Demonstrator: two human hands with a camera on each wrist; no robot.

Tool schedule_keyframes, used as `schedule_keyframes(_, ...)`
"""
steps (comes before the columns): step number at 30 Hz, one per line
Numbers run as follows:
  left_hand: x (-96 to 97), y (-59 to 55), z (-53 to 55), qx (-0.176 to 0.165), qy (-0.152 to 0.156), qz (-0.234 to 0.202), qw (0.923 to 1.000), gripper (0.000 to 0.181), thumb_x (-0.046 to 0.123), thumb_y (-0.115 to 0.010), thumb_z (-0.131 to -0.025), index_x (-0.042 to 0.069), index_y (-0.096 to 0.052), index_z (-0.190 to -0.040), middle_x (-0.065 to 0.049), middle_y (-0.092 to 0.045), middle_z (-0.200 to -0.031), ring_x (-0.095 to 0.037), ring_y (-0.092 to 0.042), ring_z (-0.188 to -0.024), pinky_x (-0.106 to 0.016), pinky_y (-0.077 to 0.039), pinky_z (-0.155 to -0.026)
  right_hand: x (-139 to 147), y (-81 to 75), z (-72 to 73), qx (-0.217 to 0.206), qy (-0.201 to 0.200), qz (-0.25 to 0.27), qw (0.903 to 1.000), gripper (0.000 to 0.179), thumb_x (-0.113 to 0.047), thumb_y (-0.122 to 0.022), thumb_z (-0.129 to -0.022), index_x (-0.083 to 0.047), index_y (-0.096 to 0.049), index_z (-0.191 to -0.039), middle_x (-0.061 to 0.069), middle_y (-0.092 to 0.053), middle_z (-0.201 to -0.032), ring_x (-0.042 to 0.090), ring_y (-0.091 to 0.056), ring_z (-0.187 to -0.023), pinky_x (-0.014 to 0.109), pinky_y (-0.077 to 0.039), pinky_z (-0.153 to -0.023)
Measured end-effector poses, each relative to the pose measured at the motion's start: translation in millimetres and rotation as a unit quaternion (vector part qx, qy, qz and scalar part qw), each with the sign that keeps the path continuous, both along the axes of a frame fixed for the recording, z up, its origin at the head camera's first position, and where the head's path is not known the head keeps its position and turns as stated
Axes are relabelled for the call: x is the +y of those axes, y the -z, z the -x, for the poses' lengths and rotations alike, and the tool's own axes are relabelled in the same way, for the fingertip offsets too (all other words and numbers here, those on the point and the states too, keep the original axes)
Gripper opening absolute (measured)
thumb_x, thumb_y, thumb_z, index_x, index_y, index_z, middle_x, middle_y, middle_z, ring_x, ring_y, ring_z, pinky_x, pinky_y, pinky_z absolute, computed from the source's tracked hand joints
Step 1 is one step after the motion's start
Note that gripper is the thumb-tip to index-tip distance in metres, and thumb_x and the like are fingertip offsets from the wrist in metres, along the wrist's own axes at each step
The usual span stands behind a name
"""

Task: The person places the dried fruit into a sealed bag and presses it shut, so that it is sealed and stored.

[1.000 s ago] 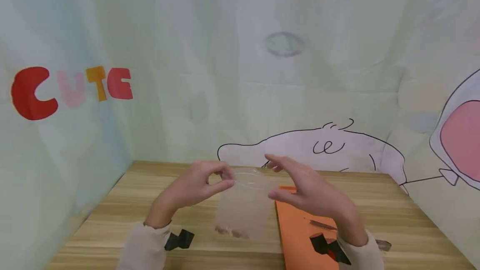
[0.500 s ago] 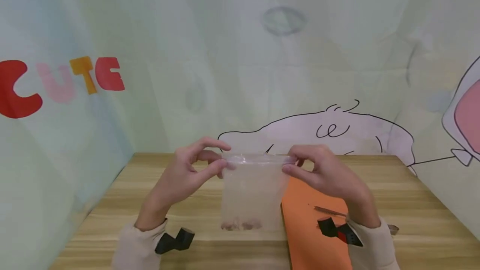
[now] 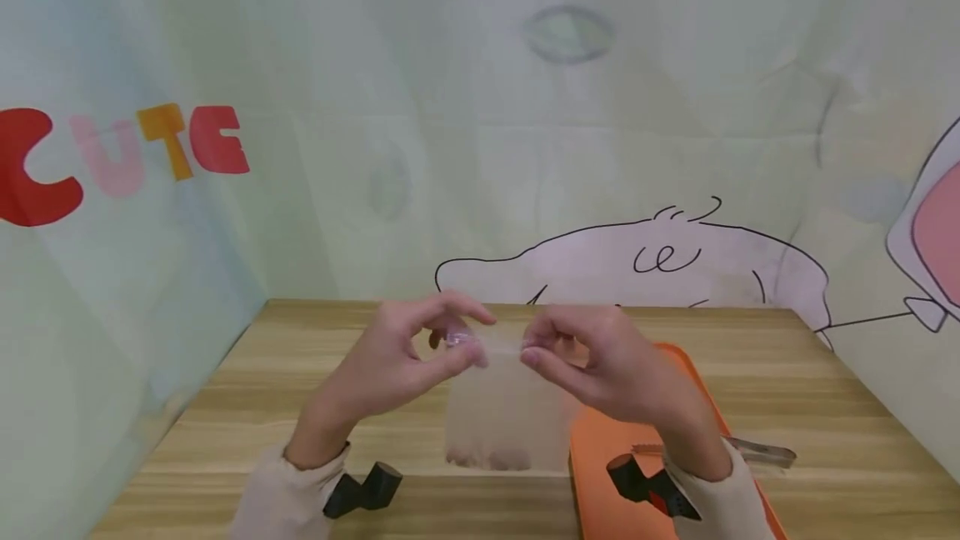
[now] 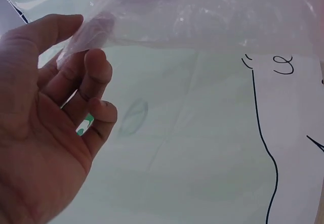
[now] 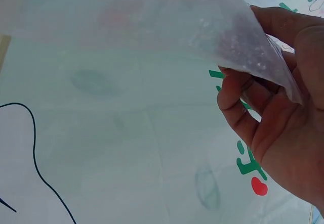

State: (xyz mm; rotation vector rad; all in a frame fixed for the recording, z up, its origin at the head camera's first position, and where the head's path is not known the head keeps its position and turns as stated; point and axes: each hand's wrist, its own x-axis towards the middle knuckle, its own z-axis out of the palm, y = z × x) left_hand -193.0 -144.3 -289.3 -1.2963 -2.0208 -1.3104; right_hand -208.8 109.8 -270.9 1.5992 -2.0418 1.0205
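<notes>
A clear plastic bag (image 3: 506, 411) hangs upright between the two hands in the head view, with several dark brownish pieces (image 3: 487, 457) at its bottom. My left hand (image 3: 412, 357) pinches its upper edge at the left between thumb and fingers. At the right part of that edge, my right hand (image 3: 607, 361) pinches the film with thumb and forefinger. The left wrist view has the bag's film (image 4: 217, 19) stretching away from the fingers. In the right wrist view a corner of film (image 5: 243, 47) lies between thumb and fingers.
An orange tray (image 3: 600, 440) lies on the wooden table (image 3: 225, 423), right of the bag and partly under the right forearm. Metal tongs (image 3: 761, 451) lie across the tray, sticking out past its right rim. A printed curtain (image 3: 337, 148) stands behind the table.
A second ago my right hand was apart from the bag with fingers spread; it then took hold of the upper right edge. Since then both hands have come closer together along the top.
</notes>
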Motion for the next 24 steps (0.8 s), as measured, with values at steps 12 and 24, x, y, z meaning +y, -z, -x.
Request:
schedule_keyframes(12,7.7,-0.1,-2.3,0.037,0.012,0.049,0.998,0.007,0.002,-0.071,-0.091,0.009,-0.07,-0.091,0.004,-0.069,-0.083,-0.006,-0.063,-0.073,-0.026,-0.054,-0.065,-4.8,7.5,1.5,-0.058,-0.03,-0.018,0.9977,0.016,0.002,-0.068,-0.092,-0.013,-0.063,-0.09,-0.007,-0.058,-0.078,0.007,-0.051,-0.068,0.024,-0.047,-0.058)
schedule_keyframes(24,5.6,-1.9,-4.8,0.105,-0.062,0.084,0.989,0.009,0.004,-0.073,-0.087,0.012,-0.068,-0.087,0.008,-0.065,-0.076,0.001,-0.052,-0.064,-0.015,-0.045,-0.056,-11.6,12.1,7.6,0.039,-0.039,-0.003,0.9985,0.008,-0.006,-0.063,-0.097,-0.012,-0.061,-0.092,-0.007,-0.061,-0.078,0.003,-0.053,-0.067,0.018,-0.048,-0.059)
